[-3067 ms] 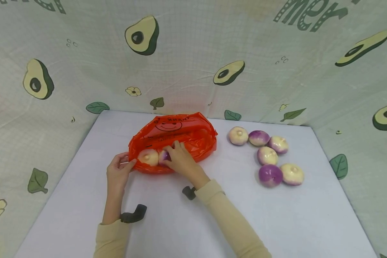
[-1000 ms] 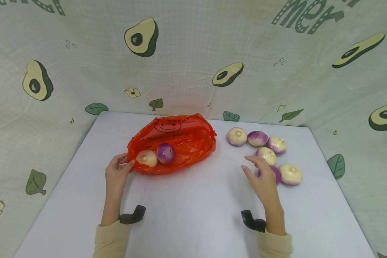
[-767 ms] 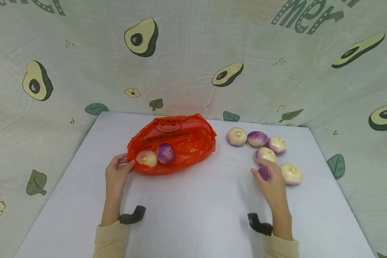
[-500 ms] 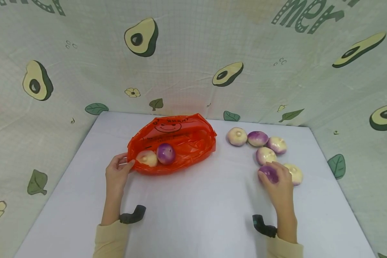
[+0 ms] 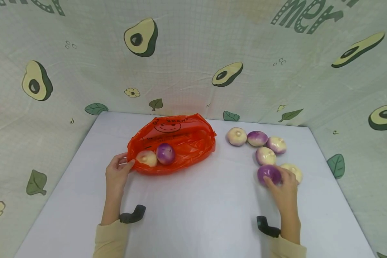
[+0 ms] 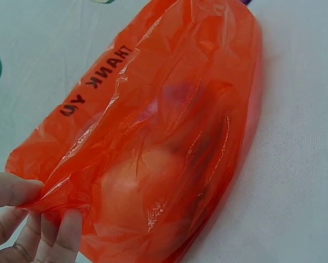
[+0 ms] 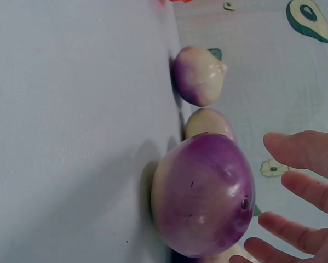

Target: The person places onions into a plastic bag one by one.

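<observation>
My left hand (image 5: 116, 172) pinches the left edge of a red plastic bag (image 5: 193, 150) between thumb and fingers; the left wrist view also shows this hold. Inside the bag's mouth lie a pale turnip (image 5: 147, 158) and a purple turnip (image 5: 166, 154). At the right, my right hand (image 5: 286, 188) is at the near side of another purple turnip (image 5: 267, 172), thumb and fingers spread apart. In the right wrist view that turnip stands on the table, with relaxed fingers (image 7: 300, 233) beside it. A pale turnip (image 5: 293, 170) is partly hidden behind the right hand.
Further back on the right, a pale turnip (image 5: 237, 136), a purple one (image 5: 257, 138) and two purple-and-white turnips (image 5: 276, 144) lie close together on the white table (image 5: 193, 215). An avocado-print cloth (image 5: 187, 43) rises behind and along both sides.
From the bag, my right hand has moved right to the loose turnips, leaving a purple turnip inside. Since half a second ago it has shifted slightly right and nearer. The left hand keeps its hold.
</observation>
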`<action>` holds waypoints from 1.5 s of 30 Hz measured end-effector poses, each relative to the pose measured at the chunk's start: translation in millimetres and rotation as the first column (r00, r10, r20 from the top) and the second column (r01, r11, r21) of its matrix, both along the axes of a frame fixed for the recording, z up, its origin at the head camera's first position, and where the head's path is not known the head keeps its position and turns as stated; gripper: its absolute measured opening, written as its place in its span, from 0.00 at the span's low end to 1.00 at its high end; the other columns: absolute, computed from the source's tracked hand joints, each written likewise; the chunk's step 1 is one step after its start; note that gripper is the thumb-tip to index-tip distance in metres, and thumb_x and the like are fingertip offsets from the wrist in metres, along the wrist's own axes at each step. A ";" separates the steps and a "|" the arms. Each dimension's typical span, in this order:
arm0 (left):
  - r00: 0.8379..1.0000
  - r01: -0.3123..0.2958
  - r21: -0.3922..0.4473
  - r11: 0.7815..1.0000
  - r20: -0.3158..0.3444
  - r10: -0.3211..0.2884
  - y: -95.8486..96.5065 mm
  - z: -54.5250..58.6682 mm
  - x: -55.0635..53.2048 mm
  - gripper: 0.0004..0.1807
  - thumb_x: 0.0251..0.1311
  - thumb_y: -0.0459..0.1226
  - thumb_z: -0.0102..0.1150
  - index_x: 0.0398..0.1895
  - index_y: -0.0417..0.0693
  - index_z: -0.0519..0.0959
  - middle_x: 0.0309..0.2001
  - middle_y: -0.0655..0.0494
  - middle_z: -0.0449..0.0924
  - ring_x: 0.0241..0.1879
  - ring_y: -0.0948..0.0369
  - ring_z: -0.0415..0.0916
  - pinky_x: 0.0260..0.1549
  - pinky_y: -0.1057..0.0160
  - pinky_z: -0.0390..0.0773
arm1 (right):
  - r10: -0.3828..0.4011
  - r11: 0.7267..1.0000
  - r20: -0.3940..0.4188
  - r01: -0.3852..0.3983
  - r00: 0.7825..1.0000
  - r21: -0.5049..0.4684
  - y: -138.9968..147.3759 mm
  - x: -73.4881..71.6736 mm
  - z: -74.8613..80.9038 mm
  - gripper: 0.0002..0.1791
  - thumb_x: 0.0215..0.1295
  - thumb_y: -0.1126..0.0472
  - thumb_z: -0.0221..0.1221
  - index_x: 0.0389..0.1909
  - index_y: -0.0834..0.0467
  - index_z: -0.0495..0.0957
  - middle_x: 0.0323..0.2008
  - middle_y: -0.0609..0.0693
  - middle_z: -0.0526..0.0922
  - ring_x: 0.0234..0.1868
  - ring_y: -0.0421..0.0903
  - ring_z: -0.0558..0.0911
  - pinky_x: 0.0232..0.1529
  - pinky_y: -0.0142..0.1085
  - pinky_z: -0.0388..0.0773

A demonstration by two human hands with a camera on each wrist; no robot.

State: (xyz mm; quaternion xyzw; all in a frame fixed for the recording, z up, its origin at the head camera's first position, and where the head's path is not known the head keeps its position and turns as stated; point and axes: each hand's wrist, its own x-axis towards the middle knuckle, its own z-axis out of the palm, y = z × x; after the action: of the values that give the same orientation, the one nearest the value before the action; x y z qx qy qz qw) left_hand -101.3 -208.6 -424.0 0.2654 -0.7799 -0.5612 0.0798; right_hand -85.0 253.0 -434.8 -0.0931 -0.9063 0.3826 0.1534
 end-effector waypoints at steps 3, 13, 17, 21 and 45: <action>1.000 -0.002 0.000 1.000 -0.021 0.002 0.3 -1.9 -0.7 0.21 0.61 0.42 0.56 0.57 0.48 0.71 0.50 0.48 0.74 0.38 0.64 0.73 0.33 0.80 0.77 | -0.003 1.000 0.060 0.003 0.998 -0.002 2.2 -0.3 -1.0 0.29 0.55 0.65 0.63 0.58 0.67 0.67 0.56 0.69 0.64 0.60 0.66 0.60 0.59 0.59 0.57; 1.000 0.007 0.008 1.000 -0.009 -0.007 -0.1 -1.7 -2.4 0.21 0.62 0.42 0.55 0.58 0.49 0.71 0.50 0.49 0.73 0.36 0.68 0.73 0.36 0.76 0.79 | -0.023 0.999 0.194 0.029 0.981 -0.029 13.1 -2.8 -11.2 0.34 0.59 0.61 0.61 0.65 0.65 0.60 0.61 0.70 0.61 0.62 0.66 0.61 0.62 0.58 0.58; 1.000 0.005 0.013 1.000 -0.004 -0.005 0.1 -0.2 -2.3 0.21 0.62 0.42 0.55 0.58 0.49 0.71 0.50 0.49 0.73 0.35 0.69 0.73 0.35 0.77 0.78 | -0.018 0.998 0.244 0.034 0.970 -0.060 14.3 -3.3 -13.9 0.37 0.60 0.57 0.60 0.67 0.64 0.56 0.63 0.70 0.58 0.61 0.66 0.62 0.60 0.58 0.62; 1.000 0.001 0.020 1.000 -0.011 0.000 0.5 0.8 -2.3 0.21 0.62 0.41 0.56 0.58 0.48 0.71 0.50 0.49 0.73 0.34 0.71 0.72 0.34 0.77 0.78 | -0.001 0.995 0.255 0.027 0.967 -0.100 13.3 -4.9 -16.1 0.37 0.61 0.56 0.60 0.67 0.63 0.55 0.61 0.70 0.58 0.60 0.65 0.62 0.61 0.58 0.61; 1.000 -0.005 0.030 1.000 -0.017 0.006 -0.6 -2.5 -2.1 0.21 0.62 0.42 0.56 0.58 0.49 0.71 0.48 0.52 0.72 0.34 0.70 0.72 0.34 0.79 0.77 | 0.013 0.997 0.247 0.005 0.969 -0.072 16.7 -8.9 -16.3 0.37 0.57 0.57 0.64 0.64 0.63 0.59 0.57 0.69 0.68 0.54 0.59 0.69 0.54 0.49 0.67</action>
State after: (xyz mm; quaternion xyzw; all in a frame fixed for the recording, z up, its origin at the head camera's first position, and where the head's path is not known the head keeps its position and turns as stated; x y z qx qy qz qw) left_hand -103.3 -209.2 -426.6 0.2640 -0.7699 -0.5750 0.0839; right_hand -93.8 269.7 -451.1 -0.1437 -0.9042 0.4006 0.0353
